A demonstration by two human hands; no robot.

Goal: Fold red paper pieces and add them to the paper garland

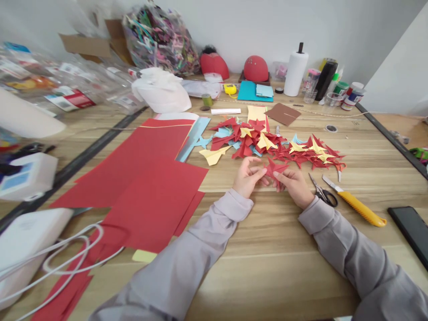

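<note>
A red folded paper star [274, 168] is held just above the table between both hands. My left hand [250, 176] pinches its left side with the thumb in front. My right hand [293, 183] grips its right side, thumb on the paper. Behind the hands lies a pile of red, yellow and blue paper stars [247, 138], with more red and yellow stars [314, 151] to its right. A yellow folded piece [214, 155] rests at the pile's left front.
Red paper sheets [160, 200] cover the left side. Black scissors [326, 194], a yellow cutter [361, 207] and a phone [411, 232] lie right. White cables [83, 238] curl at lower left. Bottles and jars [326, 80] stand at the back.
</note>
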